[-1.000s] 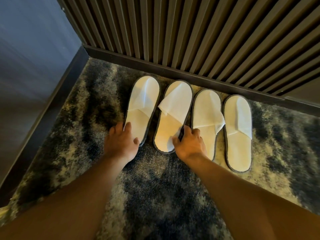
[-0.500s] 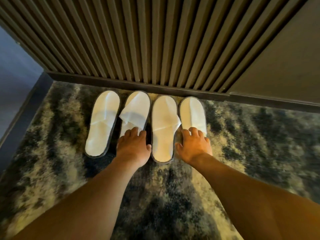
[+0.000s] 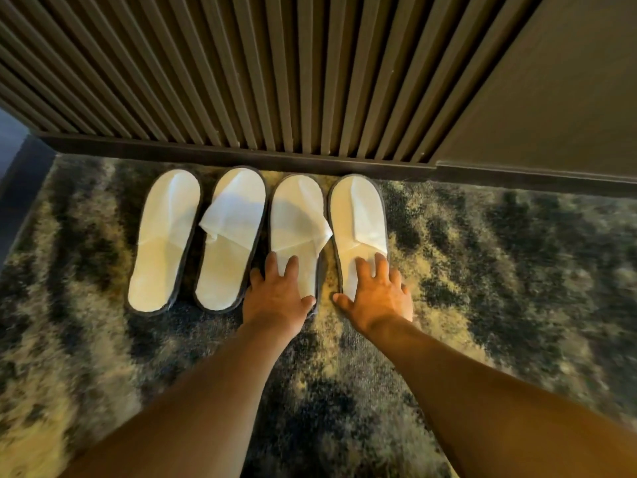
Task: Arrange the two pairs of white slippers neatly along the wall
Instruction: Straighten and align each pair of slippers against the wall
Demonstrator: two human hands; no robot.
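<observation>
While slippers (image 3: 262, 236) line wall | hands (image 3: 277, 298) seemingly pressing heels

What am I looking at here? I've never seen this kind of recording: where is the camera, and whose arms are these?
No machine: a person wears one wide-angle camera on the head, looking down at their own bare arms. Four flat white slippers with dark edging lie side by side on a mottled dark-and-tan carpet, toes toward a ribbed brown slatted wall. The left hand rests flat on the third slipper from the left; the right hand rests flat on the rightmost slipper. Nothing is lifted or clasped.
</observation>
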